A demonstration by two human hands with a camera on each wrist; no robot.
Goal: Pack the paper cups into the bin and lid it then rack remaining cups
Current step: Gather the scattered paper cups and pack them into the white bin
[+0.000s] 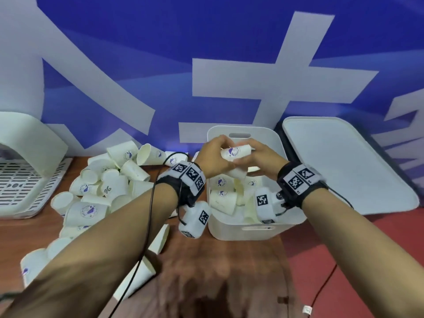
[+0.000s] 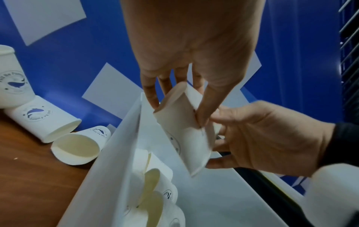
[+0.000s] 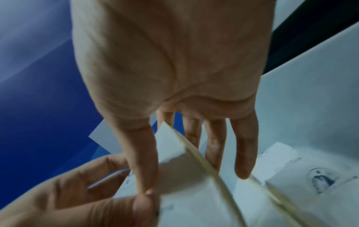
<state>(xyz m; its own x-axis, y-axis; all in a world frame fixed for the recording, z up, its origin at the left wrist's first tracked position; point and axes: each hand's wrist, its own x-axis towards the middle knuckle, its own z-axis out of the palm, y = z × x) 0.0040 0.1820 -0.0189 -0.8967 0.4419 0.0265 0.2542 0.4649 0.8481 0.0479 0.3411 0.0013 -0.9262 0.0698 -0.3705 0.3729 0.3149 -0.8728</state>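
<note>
Both hands meet above the white bin [image 1: 229, 232] and hold one white paper cup [image 1: 234, 152] with a blue logo, lying sideways between them. My left hand [image 1: 218, 157] pinches its base end between thumb and fingers [image 2: 204, 107], squeezing the cup [image 2: 186, 127]. My right hand [image 1: 254, 154] grips the rim end [image 3: 178, 169]. A second cup [image 1: 237, 173] shows just under the hands; who holds it is unclear. Several cups [image 1: 221, 198] lie inside the bin. A heap of loose cups [image 1: 103, 180] covers the table to the left.
The bin's white lid [image 1: 344, 161] leans against the blue backdrop right of the bin. A white slotted rack [image 1: 20, 180] sits at the far left. More cups [image 1: 142, 278] lie near the table's front edge under my left forearm. Cables hang from both wrists.
</note>
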